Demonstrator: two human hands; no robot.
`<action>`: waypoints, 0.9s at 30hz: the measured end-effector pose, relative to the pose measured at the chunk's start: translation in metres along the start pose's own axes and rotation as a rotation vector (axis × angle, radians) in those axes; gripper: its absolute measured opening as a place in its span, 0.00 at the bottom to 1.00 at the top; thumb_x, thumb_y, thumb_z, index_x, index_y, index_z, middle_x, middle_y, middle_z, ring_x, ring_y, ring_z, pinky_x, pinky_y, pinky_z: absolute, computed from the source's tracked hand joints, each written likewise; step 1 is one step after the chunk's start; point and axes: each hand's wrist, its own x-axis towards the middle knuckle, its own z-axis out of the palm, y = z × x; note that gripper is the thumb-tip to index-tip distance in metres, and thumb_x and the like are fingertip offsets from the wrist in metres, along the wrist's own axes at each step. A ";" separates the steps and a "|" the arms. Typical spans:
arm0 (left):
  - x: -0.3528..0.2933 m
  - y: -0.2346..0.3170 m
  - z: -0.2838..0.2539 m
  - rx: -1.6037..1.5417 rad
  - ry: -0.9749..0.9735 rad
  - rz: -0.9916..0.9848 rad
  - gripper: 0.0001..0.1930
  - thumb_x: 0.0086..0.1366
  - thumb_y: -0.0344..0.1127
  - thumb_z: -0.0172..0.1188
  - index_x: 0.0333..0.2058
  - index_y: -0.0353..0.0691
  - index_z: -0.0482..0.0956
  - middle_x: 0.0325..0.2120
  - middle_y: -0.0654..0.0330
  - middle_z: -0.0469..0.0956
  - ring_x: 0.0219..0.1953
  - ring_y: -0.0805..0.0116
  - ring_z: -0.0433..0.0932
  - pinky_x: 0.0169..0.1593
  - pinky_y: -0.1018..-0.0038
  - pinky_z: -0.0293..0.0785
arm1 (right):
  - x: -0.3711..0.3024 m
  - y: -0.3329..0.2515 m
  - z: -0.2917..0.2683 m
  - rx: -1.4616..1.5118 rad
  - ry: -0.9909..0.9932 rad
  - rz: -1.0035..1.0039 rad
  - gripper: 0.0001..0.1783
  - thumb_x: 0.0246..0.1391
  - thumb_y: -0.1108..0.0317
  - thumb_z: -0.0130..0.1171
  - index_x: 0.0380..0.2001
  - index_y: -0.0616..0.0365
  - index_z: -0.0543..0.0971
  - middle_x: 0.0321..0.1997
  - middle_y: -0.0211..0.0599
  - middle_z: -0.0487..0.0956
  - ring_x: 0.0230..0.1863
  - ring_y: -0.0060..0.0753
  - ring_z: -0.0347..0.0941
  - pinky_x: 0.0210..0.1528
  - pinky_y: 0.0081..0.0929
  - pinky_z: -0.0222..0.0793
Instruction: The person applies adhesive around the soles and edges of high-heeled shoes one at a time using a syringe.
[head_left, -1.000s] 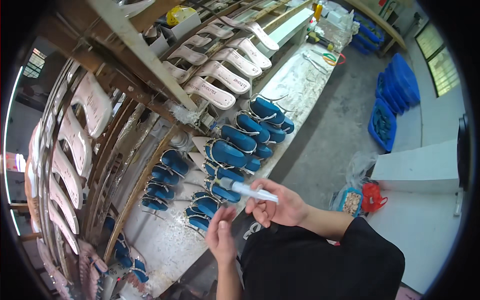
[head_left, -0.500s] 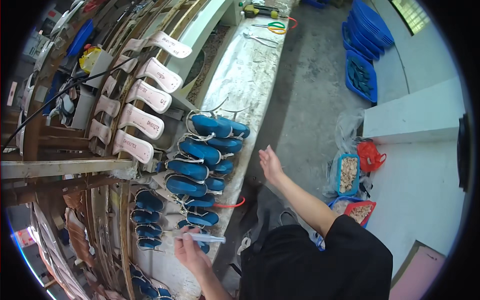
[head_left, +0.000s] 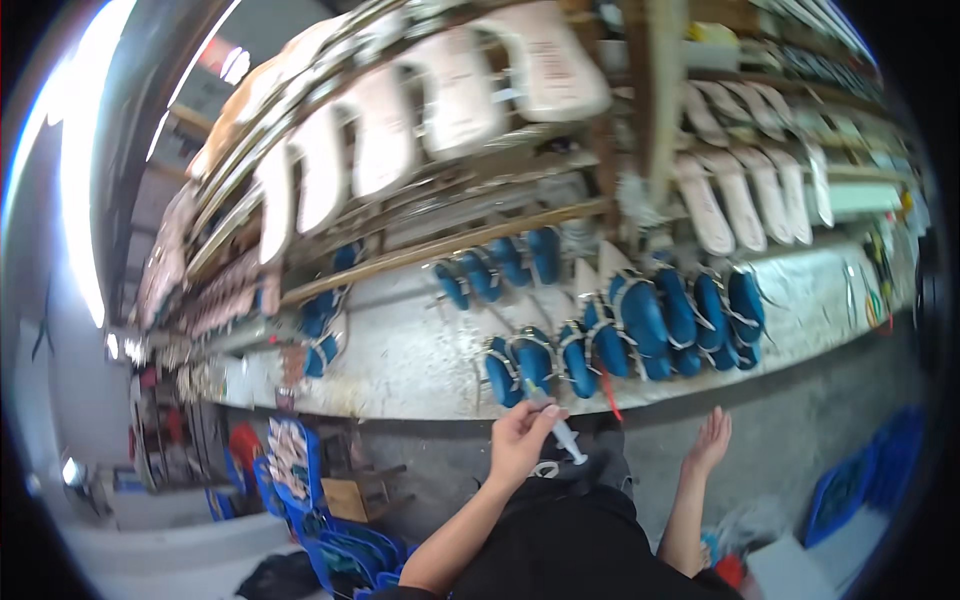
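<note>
From where I stand, the left hand grips a translucent plastic syringe between thumb and fingers, just in front of the bench edge, nozzle angled up toward the near row of strapped sandals on blue lasts. Contact between nozzle and sandal: cannot tell. Fill level: too small to read. The right hand is empty, palm opened and fingers loosely extended, well apart from the left and out over the grey floor. On the white workbench, a second, shorter row of blue lasts sits farther back near the rack, and another group lies off to the left. A thin red strip hangs at the front edge. Progress, as judged: pale straps appear fitted on most of the front-row lasts, so that stage looks largely done there. Which pieces the syringe has served, if any, cannot be told; no dab or bead is legible. Pale insoles on the racks above sit apart from the lasts, so joining them, if intended, looks undone.
</note>
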 end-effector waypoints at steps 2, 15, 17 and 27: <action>-0.001 0.003 -0.016 -0.046 -0.016 0.027 0.13 0.73 0.33 0.59 0.48 0.27 0.79 0.41 0.53 0.84 0.41 0.71 0.83 0.48 0.75 0.79 | -0.079 -0.030 0.030 -0.107 -0.406 0.013 0.29 0.68 0.60 0.55 0.67 0.60 0.65 0.57 0.41 0.78 0.57 0.32 0.73 0.59 0.31 0.66; 0.022 0.008 -0.236 -0.569 -0.121 -0.099 0.13 0.74 0.40 0.59 0.44 0.34 0.82 0.35 0.63 0.82 0.38 0.77 0.79 0.46 0.74 0.77 | -0.405 0.056 0.236 -0.423 -1.346 0.528 0.29 0.64 0.59 0.60 0.64 0.52 0.64 0.41 0.38 0.75 0.28 0.23 0.70 0.27 0.20 0.66; 0.036 0.015 -0.301 -0.274 -0.256 -0.075 0.16 0.73 0.41 0.61 0.48 0.32 0.82 0.40 0.60 0.84 0.44 0.74 0.81 0.52 0.74 0.77 | -0.429 0.078 0.251 -0.480 -1.210 0.517 0.17 0.67 0.68 0.55 0.56 0.51 0.68 0.36 0.34 0.74 0.24 0.19 0.64 0.24 0.19 0.60; 0.191 -0.020 -0.735 0.982 0.885 0.178 0.28 0.56 0.33 0.68 0.55 0.28 0.76 0.45 0.38 0.81 0.53 0.41 0.78 0.57 0.55 0.73 | -0.452 0.083 0.268 -0.872 -0.893 -0.184 0.30 0.61 0.71 0.61 0.65 0.60 0.67 0.34 0.24 0.74 0.28 0.12 0.66 0.26 0.14 0.62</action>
